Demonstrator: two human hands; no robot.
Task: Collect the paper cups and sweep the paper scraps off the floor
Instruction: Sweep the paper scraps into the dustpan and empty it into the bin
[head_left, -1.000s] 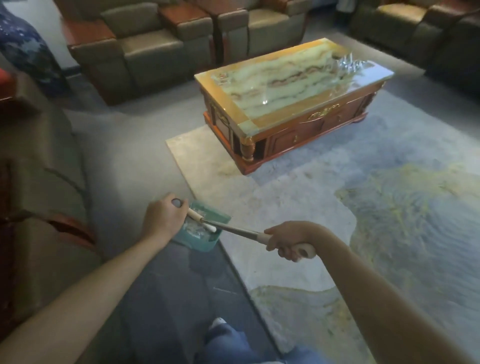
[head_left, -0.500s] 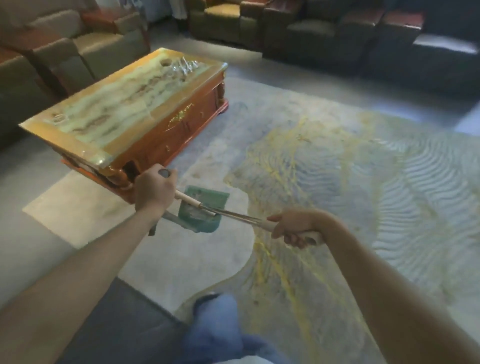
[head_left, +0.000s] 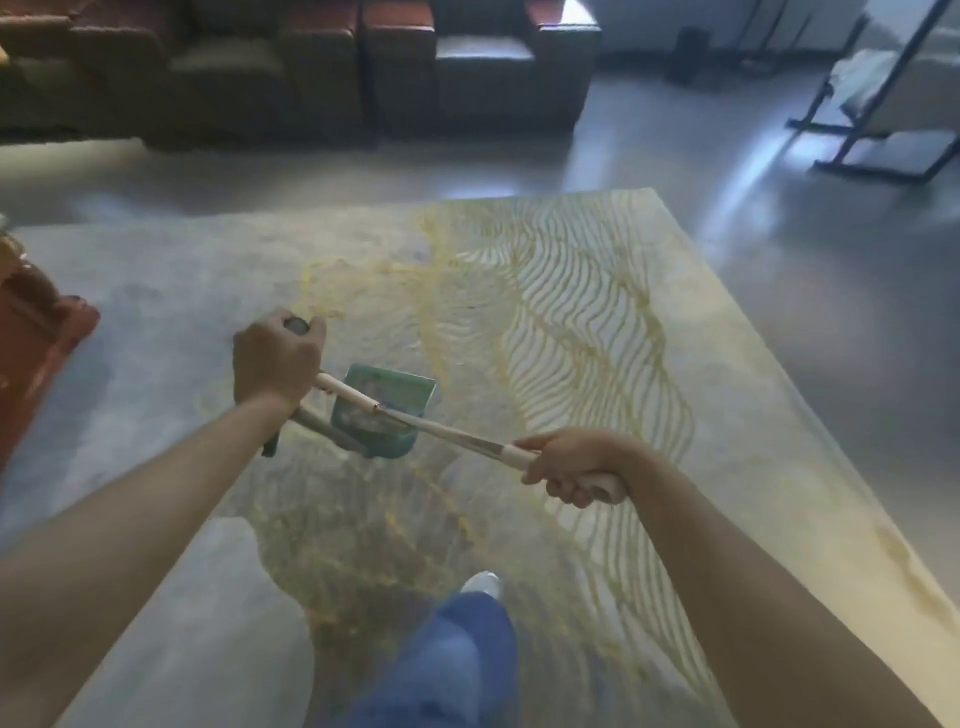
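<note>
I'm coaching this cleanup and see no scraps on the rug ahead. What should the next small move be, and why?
Probably keep walking with both tools carried. The left hand holds the green dustpan off the rug, the right hand grips the broom handle, and no scraps or cups show here.

The table (head_left: 36, 332) has slid to the left edge; armchairs (head_left: 483, 73) and a black frame (head_left: 872, 130) now face the person.

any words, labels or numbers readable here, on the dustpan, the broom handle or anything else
None can be read. The green dustpan, the broom handle held by the left hand and the right hand, and the rug show no lettering; the frame is blurred.
</note>
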